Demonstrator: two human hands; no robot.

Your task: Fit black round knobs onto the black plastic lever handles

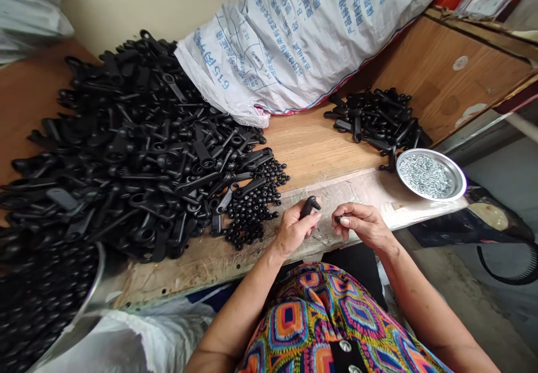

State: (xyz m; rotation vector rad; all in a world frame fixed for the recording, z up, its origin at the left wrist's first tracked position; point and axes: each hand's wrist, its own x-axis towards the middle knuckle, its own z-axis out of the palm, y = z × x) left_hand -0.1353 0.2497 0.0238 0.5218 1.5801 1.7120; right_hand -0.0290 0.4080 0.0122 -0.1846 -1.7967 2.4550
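At the tabletop (319,154) edge, our left hand (294,230) grips a black lever (310,206) while our right hand (363,224) pinches a small black piece (338,219); we judge fitting comes next, needing careful alignment.

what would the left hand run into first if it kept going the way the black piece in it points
Likely the right hand: the left hand aims its black handle piece rightward at the small dark part pinched there, though depth is hard to judge.

Black plastic lever (310,206), stubby, tilted upright just right of the bead pile (252,210); tiny black piece (338,219) further right, details too small.
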